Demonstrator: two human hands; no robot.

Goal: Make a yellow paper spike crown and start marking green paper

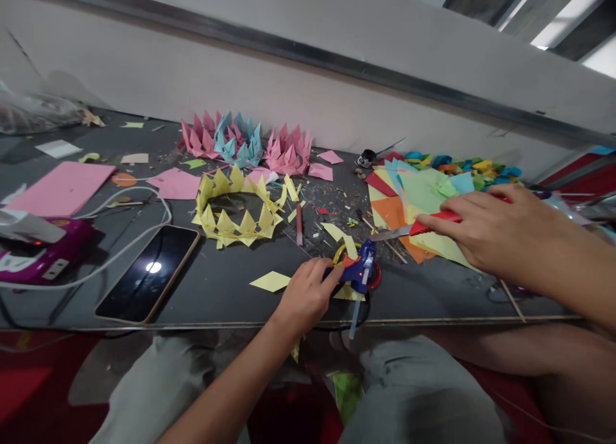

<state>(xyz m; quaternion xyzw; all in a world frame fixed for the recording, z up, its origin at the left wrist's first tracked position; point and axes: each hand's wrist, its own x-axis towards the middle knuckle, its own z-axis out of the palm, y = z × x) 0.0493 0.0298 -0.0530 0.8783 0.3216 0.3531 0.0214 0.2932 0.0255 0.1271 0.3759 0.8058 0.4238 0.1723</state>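
Note:
My left hand (pixel 308 290) is closed round the handle of a blue glue gun (pixel 362 271) with an orange trigger, near the table's front edge. A clear glue stick (pixel 355 319) pokes out of its rear. In my right hand (pixel 500 222) is a red utility knife (pixel 436 221), its blade out and reaching to the gun's nozzle; whether they touch I cannot tell. Beneath the gun lie scissors (pixel 376 277) with red and yellow handles, partly hidden. A yellow paper diamond (pixel 270 281) lies left of my left hand. Behind it stands a yellow folded-paper crown (pixel 235 219).
Pink and blue paper crowns (pixel 238 142) stand by the wall. At left are a phone (pixel 149 274), a purple device (pixel 45 248) with a white cable and pink paper (pixel 62 187). Coloured sheets (pixel 428 187) lie under my right hand. Scraps and a brown stick (pixel 299 224) litter the middle.

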